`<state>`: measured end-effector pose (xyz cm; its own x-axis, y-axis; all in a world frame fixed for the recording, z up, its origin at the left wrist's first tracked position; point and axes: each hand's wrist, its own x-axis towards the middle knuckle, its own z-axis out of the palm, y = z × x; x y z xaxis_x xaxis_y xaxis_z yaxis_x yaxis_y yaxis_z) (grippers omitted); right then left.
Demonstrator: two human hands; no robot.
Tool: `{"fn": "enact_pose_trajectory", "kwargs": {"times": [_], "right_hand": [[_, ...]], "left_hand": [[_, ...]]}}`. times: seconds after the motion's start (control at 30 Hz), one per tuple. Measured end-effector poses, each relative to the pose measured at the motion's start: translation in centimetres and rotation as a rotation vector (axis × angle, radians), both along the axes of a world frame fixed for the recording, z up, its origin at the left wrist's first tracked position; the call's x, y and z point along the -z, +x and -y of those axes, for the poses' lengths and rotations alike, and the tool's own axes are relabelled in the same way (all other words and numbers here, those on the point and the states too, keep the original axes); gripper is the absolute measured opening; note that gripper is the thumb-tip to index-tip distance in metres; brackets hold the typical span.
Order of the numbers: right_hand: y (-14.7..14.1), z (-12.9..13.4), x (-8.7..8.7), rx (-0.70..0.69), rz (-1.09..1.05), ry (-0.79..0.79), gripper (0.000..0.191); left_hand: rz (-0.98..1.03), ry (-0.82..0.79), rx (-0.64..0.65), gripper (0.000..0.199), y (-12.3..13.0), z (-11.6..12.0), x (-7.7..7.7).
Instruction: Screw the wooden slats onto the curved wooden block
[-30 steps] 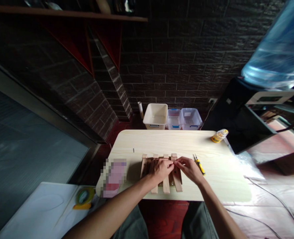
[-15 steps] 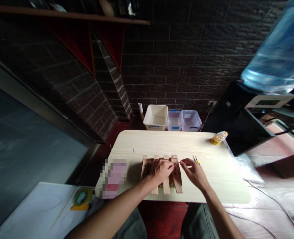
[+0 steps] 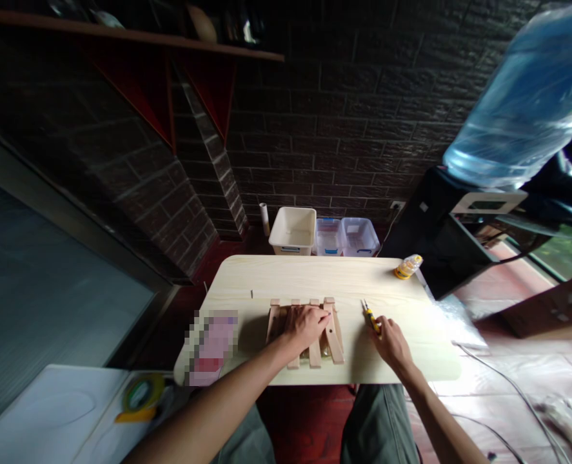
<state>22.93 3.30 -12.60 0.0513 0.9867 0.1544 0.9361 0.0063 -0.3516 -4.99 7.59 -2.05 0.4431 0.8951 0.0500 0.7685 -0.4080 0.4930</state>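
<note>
A small slatted wooden frame (image 3: 315,351) lies on the light wooden table (image 3: 276,270). My left hand (image 3: 309,325) rests over its upper slats, fingers pinched near the top of the rightmost slat; what they hold is too small to name. To the right, my right hand (image 3: 388,336) is closed round the handle of a yellow and black screwdriver (image 3: 370,315), whose tip points up and away over the table. A dark hole shows in the rightmost slat.
A clear bottle with a yellow base (image 3: 408,266) stands at the table's back right. A small metal piece (image 3: 251,294) lies left of the frame. Bins (image 3: 293,231) stand behind the table; a water dispenser (image 3: 440,225) is at right.
My right hand has left the rightmost slat, moved right and taken hold of the screwdriver. My left hand stays at the slats. The whole view has shifted slightly.
</note>
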Motion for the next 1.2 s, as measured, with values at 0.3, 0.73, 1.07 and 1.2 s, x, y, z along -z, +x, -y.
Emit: {"fn": "enact_pose_trajectory", "kwargs": {"times": [0.3,0.73,1.07,1.2], "right_hand": [[-2.3,0.5,-10.9,-0.241,-0.316,-0.003,0.022],[-7.7,-3.3,-18.8,-0.599,-0.079,-0.067,0.019],[-8.3,-3.9,-18.4,-0.643,-0.027,-0.072,0.018],[-8.6,-4.1,-18.9,-0.685,0.036,-0.090,0.017]], "left_hand": [[-0.059,0.008,-0.011,0.026,0.2,0.3,-0.4],[-0.145,0.044,-0.034,0.033,0.2,0.7,-0.3],[-0.121,0.004,-0.064,0.030,0.1,0.8,0.2],[-0.131,-0.009,-0.096,0.030,0.3,1.0,0.0]]}}
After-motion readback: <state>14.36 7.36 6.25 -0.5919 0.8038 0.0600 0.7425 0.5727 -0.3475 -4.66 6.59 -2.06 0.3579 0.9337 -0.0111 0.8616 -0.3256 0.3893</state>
